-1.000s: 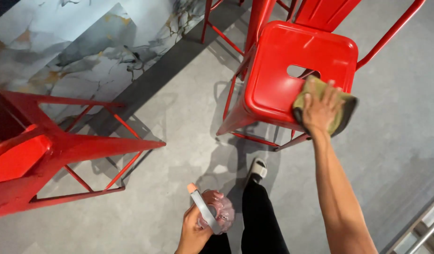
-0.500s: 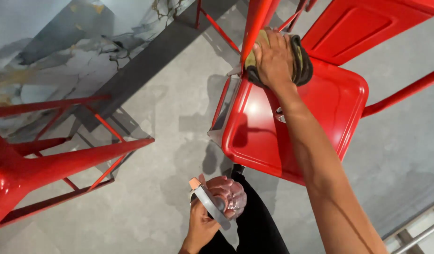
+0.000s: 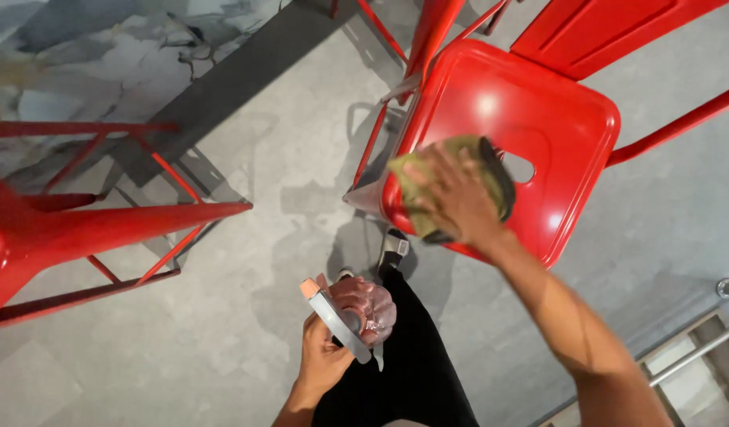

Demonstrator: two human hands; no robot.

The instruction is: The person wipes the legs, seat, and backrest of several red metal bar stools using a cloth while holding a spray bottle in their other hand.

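The right hand [image 3: 457,198] has come back off the chair's back edge, where it was half a second ago, and now sits low on the near part of the seat, blurred with motion. It's spread flat, fingers splayed, pressing an olive-green cloth [image 3: 491,170] against the glossy red chair seat [image 3: 554,119]; the cloth bunches out around the palm, with a darker fold showing beyond the fingers. Just past the cloth is the cut-out handle slot [image 3: 521,167] in the seat, right beside the fingertips. The forearm runs down to the lower right corner of the view.

Over to the left hand [image 3: 326,352], low in the frame and close to the body: it's wrapped around a spray bottle [image 3: 356,316], the grey trigger piece angled across the palm, a small orange nozzle tip at the top, the clear rounded body showing pinkish between the fingers. It's about where it was before.

Beneath it, a black trouser leg [image 3: 412,372] and a shoe [image 3: 393,247] planted near the chair's front leg. Further out on the left stands another red metal stool [image 3: 80,229], well apart from the chair. Everything stands on a grey floor [image 3: 246,316], with marbled panelling at upper left and a metal rail [image 3: 696,356] at lower right.
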